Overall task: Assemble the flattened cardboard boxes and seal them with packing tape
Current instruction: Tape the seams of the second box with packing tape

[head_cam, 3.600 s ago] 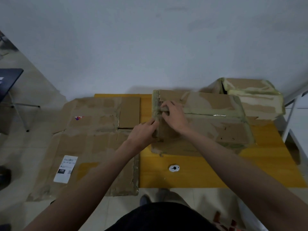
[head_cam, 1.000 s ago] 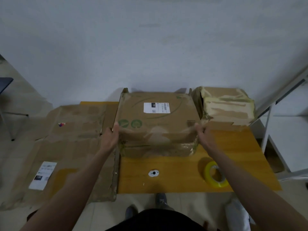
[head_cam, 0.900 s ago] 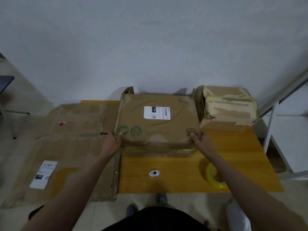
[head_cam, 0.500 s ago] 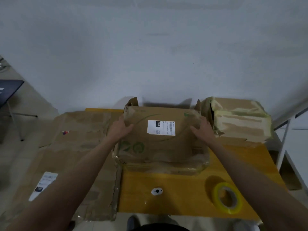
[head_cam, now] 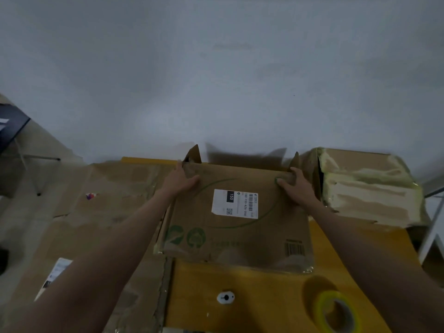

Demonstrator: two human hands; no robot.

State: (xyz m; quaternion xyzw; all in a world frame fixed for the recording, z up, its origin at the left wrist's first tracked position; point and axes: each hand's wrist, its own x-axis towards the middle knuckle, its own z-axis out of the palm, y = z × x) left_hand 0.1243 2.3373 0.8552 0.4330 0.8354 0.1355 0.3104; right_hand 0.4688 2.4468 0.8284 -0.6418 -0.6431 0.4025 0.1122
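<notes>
A cardboard box (head_cam: 236, 217) stands on the yellow table (head_cam: 259, 296), its near face with a white shipping label (head_cam: 235, 204) tilted up toward the camera. The left hand (head_cam: 179, 180) lies on the far left corner of that face, thumb pressed flat on the cardboard and the other fingers wrapped over the top edge. The right hand (head_cam: 294, 186) does the same at the far right corner, fingers hooked over the edge beside a small raised flap (head_cam: 294, 159). A second small flap (head_cam: 193, 153) sticks up at the far left, so the far side of the box looks open and unsealed.

The step in hand seems to be turning or setting the box so its open end comes within reach. The next move likely calls for folding the small flaps inward, closing the larger ones over them, and holding them down with one hand while the other reaches for the roll of tape (head_cam: 337, 311), which lies on the near right corner of the table, well apart from both hands.

To the right, just beside the box, sits a taped box (head_cam: 367, 186), already closed. On the left a flattened cardboard sheet (head_cam: 105, 212) lies spread over the table edge and beyond, waiting its turn
</notes>
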